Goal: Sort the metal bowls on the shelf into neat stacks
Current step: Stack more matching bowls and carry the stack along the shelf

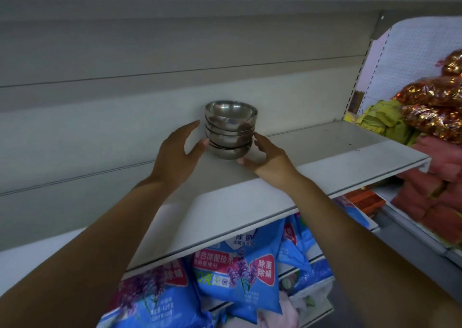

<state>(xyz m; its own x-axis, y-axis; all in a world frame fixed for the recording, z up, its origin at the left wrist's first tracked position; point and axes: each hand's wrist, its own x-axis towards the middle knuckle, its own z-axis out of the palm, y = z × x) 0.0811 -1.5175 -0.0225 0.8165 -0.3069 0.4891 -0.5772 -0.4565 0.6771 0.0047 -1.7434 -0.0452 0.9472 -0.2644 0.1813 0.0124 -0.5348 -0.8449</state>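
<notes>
A stack of metal bowls (230, 130) stood on the grey shelf (330, 157), close to its back panel. The left hand (175, 152) flanked it with fingers straight and spread, thumb touching a lower bowl. The right hand (270, 158) lay opposite, fingers loosely spread, fingertips against the stack's side. Below, blue bags (225, 290) carried red badges (265, 269) reading "除菌除螨".

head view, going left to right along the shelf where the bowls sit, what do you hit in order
left grip → stack of metal bowls → right grip → green packs → gold foil packets
</notes>
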